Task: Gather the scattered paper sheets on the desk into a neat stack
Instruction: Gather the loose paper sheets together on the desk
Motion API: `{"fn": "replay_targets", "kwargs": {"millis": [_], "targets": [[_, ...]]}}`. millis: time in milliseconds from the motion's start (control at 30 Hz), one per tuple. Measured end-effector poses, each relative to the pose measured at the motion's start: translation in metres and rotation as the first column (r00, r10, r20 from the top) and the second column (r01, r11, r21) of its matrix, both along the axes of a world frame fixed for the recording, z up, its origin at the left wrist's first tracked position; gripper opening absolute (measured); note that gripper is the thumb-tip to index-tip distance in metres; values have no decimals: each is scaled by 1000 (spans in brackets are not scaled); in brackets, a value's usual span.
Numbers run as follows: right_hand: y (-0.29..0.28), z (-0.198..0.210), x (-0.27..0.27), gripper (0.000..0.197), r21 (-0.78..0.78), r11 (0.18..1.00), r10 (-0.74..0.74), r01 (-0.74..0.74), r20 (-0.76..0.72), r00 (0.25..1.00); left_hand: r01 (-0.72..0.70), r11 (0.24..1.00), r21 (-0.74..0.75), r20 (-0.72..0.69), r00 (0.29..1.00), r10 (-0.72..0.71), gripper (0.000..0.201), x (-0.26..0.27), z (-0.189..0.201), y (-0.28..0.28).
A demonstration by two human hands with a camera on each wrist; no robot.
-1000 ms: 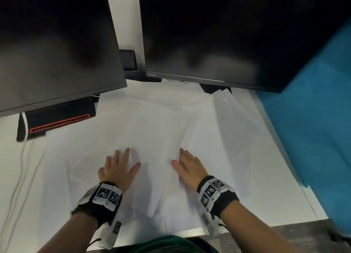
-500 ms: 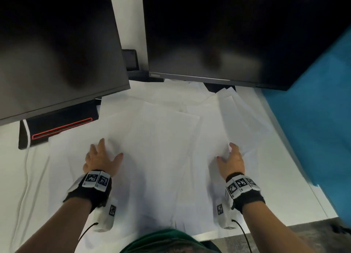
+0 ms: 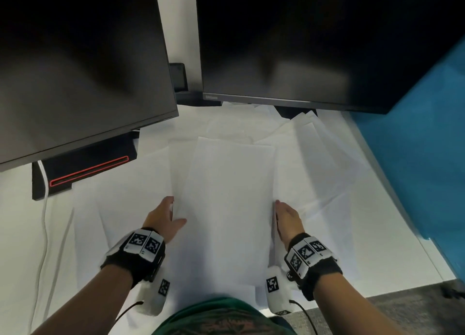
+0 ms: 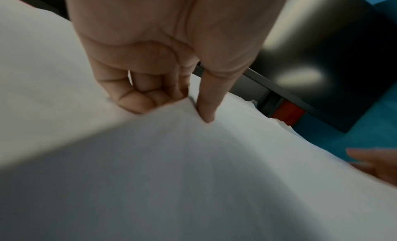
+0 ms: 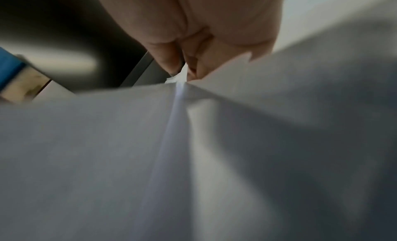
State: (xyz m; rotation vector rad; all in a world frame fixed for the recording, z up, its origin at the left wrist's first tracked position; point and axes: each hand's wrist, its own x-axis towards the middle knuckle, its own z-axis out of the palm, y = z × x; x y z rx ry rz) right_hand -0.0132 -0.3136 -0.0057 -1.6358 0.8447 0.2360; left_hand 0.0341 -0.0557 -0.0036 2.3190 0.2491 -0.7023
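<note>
**Both hands at the edges of the paper pile**

Nearest: green shirt point(image 3: 221, 317) at bottom of head view, wrist bands w/ black-and-white tags on both arms.

Left hand point(image 3: 163, 220) is at the left edge of the paper sheets point(image 3: 226, 196); the left wrist view shows fingers point(image 4: 137, 102) curled under the paper, thumb on top, grip clamped on the sheets. Right hand point(image 3: 286, 219) is at the right edge; wrist view blurry, but fingers look pinched on the paper's edge.

The pile lies mid-bench, between the hands. More loose sheets point(image 3: 324, 158) fan out to the right and behind, overlapping, on the white bench point(image 3: 392, 246).

Further back: black box w/ red stripe point(image 3: 85, 168) at left, white cable beside it. Two dark monitors point(image 3: 302, 43) at the rear. Blue panel point(image 3: 427, 146) on the right.
</note>
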Motion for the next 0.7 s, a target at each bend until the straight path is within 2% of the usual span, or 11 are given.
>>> {"fn": "replay_targets", "kwargs": {"millis": [67, 100, 167, 267, 367, 433, 500, 567, 600, 633, 700], "targets": [[3, 1, 0, 50, 147, 989, 17, -12, -29, 999, 87, 996, 22, 0, 996, -87, 48, -2, 3, -4], [5, 1, 1, 49, 181, 983, 41, -37, -16, 999, 130, 991, 27, 0, 991, -130, 43, -2, 4, -6], [4, -1, 1, 30, 156, 986, 52, -57, 39, 998, 192, 981, -1, -23, 981, -192, 38, -3, 7, -5], [-1, -6, 0, 35, 96, 994, 48, -53, 55, 997, 250, 967, -47, -81, 964, -253, 24, -2, 10, 3], [6, -7, -2, 37, 148, 975, 165, -166, 21, 986, 255, 962, -102, -123, 956, -266, 41, -1, 9, 6], [10, -5, -6, 35, 170, 962, 213, -213, 19, 977, 163, 972, -170, -61, 983, -176, 60, -4, 6, 2], [9, 0, -10, 30, 229, 954, 184, -193, 61, 981, -15, 967, -255, 11, 1000, 18, 71, -5, 5, -1], [2, 2, -13, 27, 352, 926, 119, -137, 73, 990, -204, 905, -374, 13, 974, 225, 82, -4, 5, 0], [-3, 3, -13, 27, 393, 909, 112, -135, 81, 990, -257, 871, -418, -4, 960, 282, 86, -3, 6, 2], [-4, 3, -13, 35, 385, 910, 136, -151, 65, 989, -259, 859, -442, -10, 959, 284, 87, -1, 6, 3], [-2, 1, -11, 85, 269, 927, 265, -262, 25, 964, -148, 883, -446, 16, 985, 173, 85, 0, 7, 0]]}}
